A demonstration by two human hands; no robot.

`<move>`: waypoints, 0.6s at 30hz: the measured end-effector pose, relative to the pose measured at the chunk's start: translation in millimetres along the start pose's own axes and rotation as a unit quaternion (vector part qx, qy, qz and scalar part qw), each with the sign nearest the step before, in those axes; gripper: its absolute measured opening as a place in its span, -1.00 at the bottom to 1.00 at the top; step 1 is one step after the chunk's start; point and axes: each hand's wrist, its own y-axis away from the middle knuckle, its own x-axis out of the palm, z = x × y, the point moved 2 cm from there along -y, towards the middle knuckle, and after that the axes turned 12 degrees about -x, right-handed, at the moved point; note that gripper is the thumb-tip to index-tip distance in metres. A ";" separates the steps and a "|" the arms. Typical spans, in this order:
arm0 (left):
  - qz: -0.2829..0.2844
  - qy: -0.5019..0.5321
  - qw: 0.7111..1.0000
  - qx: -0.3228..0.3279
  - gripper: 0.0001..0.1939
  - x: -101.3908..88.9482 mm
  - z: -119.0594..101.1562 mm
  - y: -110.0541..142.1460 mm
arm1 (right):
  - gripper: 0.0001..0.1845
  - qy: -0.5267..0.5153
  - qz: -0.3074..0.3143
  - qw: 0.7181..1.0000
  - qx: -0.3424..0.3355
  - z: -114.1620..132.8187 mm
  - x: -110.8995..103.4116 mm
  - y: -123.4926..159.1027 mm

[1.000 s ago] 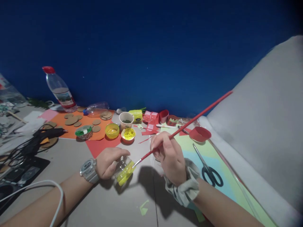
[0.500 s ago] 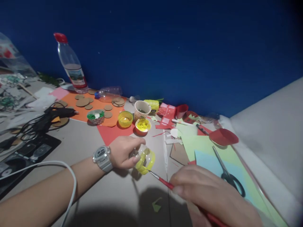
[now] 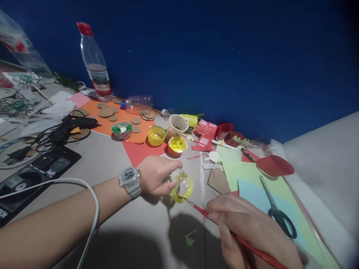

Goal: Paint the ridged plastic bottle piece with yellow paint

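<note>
My left hand [image 3: 157, 175], with a watch at its wrist, grips a clear plastic cup-like piece [image 3: 186, 188] that bears yellow paint around its rim. A red paintbrush [image 3: 199, 209] is pinched in the fingers of my right hand [image 3: 246, 228]. Its tip touches or nearly touches the lower edge of the yellow rim. Just beyond my left hand stands a small cup of yellow paint [image 3: 177, 144]. Beside that are a yellow-coated clear cup [image 3: 156, 136] and a paper cup [image 3: 177, 126] with dark liquid inside.
A cup with green paint [image 3: 122, 130] and several cardboard discs [image 3: 106, 112] rest on orange paper. Scissors [image 3: 277, 213] lie on blue and green paper at right. A glue gun [image 3: 84, 122], a white cable [image 3: 94, 209] and a red-capped bottle [image 3: 97, 67] occupy the left side.
The view has shifted, so most things appear farther right. The plastic piece has turned slightly in my left hand, and the brush stays at its rim. More of my right hand's fingers show.
</note>
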 end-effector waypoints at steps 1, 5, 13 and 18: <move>-0.001 -0.002 1.000 0.000 -0.57 0.3 0.0 0.1 | -0.77 0.007 0.007 1.000 0.000 -0.2 -0.5 1.2; 0.000 -0.006 1.000 -0.002 -0.57 1.2 0.6 0.3 | -0.77 0.039 0.015 0.999 -0.001 -1.8 -2.5 2.9; 0.008 -0.011 1.000 0.003 -0.52 2.9 1.5 1.4 | -0.79 0.059 0.012 0.998 -0.014 -2.9 -3.5 1.5; 0.010 -0.011 1.000 0.010 -0.50 2.6 1.1 1.1 | -0.78 0.070 0.003 0.997 -0.016 -3.9 -4.8 1.5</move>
